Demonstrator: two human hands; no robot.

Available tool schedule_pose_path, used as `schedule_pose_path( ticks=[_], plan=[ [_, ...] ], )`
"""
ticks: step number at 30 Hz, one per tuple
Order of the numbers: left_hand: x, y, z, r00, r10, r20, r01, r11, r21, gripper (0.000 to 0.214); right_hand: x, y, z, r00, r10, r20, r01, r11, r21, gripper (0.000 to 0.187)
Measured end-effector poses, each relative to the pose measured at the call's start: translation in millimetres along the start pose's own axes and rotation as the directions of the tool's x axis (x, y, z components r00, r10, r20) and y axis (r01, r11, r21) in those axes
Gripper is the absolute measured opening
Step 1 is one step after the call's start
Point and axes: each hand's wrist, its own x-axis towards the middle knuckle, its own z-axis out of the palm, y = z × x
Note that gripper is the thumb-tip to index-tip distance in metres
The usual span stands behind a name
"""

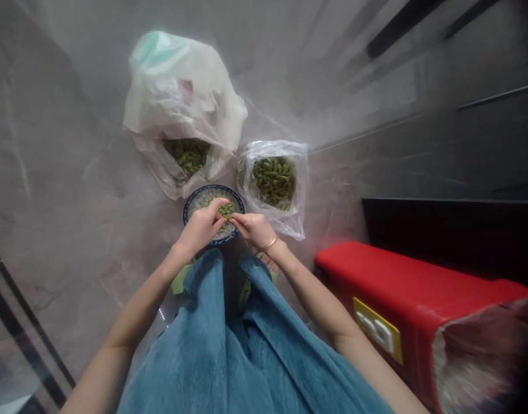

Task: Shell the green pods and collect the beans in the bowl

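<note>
Head view: two bare hands meet over a round bowl (pixel 185 213) with a blue patterned rim, set on the grey floor (pixel 57 149) just ahead of the person's feet. A small green pod (pixel 228 217) is at the fingertips, above the bowl and nearer its right edge than its left. The right hand (pixel 254 229) has thumb and finger together, pinched on the pod. The left hand (pixel 202 225) has its upper digit apart from the lower ones; whether those clamp the pod, I cannot tell. Small green pieces lie around the bowl's middle, partly hidden by the fingers. Near the bowl's far left edge, a white bag (pixel 181 86) lies open with pods in its mouth; just beyond the right edge, a clear bag (pixel 292 223) holds more.

For this close fingertip work, a light grip at the pod's end seems best, since hard squeezing could crush it. Keeping both wrists low and the pod inside the rim should let loose bits drop into the bowl, not onto the floor.
</note>
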Motion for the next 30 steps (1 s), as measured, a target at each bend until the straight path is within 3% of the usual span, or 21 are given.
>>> schedule_pose_path(
  ticks=[3, 6, 10, 12, 15, 17, 21, 25, 30],
  plan=[
    [-1.4, -1.6, 6.3, 0.999, -0.031, -0.042, 0.032, 0.999, 0.01, 0.034, 0.0, -8.8, 12.2, 0.997, 0.078, 0.007, -0.077, 0.992, -0.103, 0.032],
    [-0.3, -8.7, 9.6, 0.997, -0.052, -0.059, 0.051, 0.999, -0.012, 0.031, -0.5, -12.4, 18.4, 0.989, 0.149, -0.013, -0.149, 0.984, -0.101, 0.031],
    [0.9, -23.1, 5.3, 1.0, 0.01, 0.013, -0.008, 0.994, -0.109, 0.032, 0.0, -4.2, 14.7, 0.987, 0.16, 0.011, -0.159, 0.969, 0.191, 0.022],
    [-0.3, -26.7, 3.3, 0.998, 0.065, -0.02, -0.066, 0.991, -0.118, 0.03, 2.1, 0.7, 11.2, 0.977, 0.206, 0.055, -0.207, 0.858, 0.47, 0.022],
    [-3.4, -25.4, 5.0, 0.967, 0.167, -0.19, -0.171, 0.985, 0.0, 0.023, 7.2, 0.8, 9.0, 0.919, 0.319, 0.232, -0.37, 0.489, 0.79, 0.042],
    [-4.8, -22.2, 8.6, 0.939, 0.247, -0.24, -0.229, 0.968, 0.099, 0.021, 10.3, -4.3, 10.0, 0.879, 0.324, 0.349, -0.443, 0.285, 0.85, 0.052],
    [-6.1, -17.0, 15.9, 0.906, 0.364, -0.215, -0.328, 0.926, 0.185, 0.023, 12.8, -17.7, 13.8, 0.858, 0.362, 0.363, -0.41, 0.06, 0.91, 0.053],
    [-7.8, -12.6, 20.9, 0.879, 0.374, -0.297, -0.33, 0.925, 0.188, 0.022, 12.9, -27.2, 15.3, 0.856, 0.383, 0.348, -0.342, -0.085, 0.936, 0.055],
    [-9.9, -5.0, 27.4, 0.892, 0.31, -0.331, -0.25, 0.945, 0.21, 0.017, 14.2, -38.6, 21.1, 0.82, 0.483, 0.307, -0.316, -0.067, 0.947, 0.057]
  ],
)
